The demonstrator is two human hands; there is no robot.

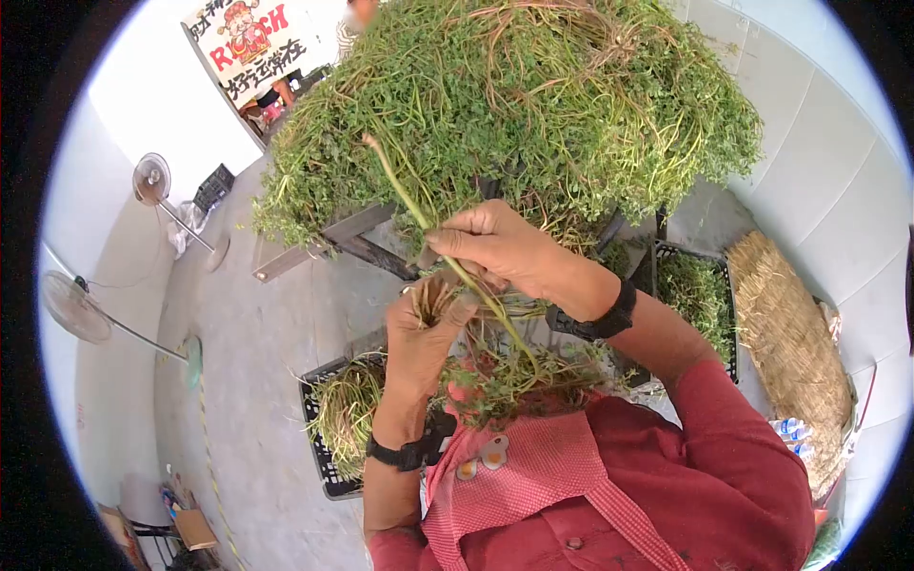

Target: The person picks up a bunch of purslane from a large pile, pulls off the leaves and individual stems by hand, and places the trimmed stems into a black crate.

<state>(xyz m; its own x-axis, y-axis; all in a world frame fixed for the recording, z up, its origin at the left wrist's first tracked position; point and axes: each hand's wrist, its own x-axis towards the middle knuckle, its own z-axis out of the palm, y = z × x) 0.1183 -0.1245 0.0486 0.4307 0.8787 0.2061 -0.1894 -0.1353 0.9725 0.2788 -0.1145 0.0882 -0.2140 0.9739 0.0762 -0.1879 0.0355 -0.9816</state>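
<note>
My right hand (pixel 495 246) is closed around a long green plant stem (pixel 409 205), thumb and fingers pinching it near its middle. The stem's pale, brownish end points up toward the leafy pile, while its lower part slants down toward my apron. Just below and to the left, my left hand (pixel 424 333) is closed on a bunch of stems (pixel 433 300), whose cut-looking brownish ends stick up out of the fist. Leafy tops (pixel 519 376) hang under both hands in front of the red checked apron (pixel 533 457). Beyond my hands a big heap of green leafy plants (pixel 514 105) lies on a dark-framed table (pixel 367 252).
Black crates with plants stand at my left (pixel 347 428) and right (pixel 695 295). Along the right wall lies a rolled straw mat (pixel 790 343), with water bottles (pixel 792 433) beside it. Two standing fans (pixel 152 179) are at the left. A person (pixel 357 19) is partly visible behind the heap.
</note>
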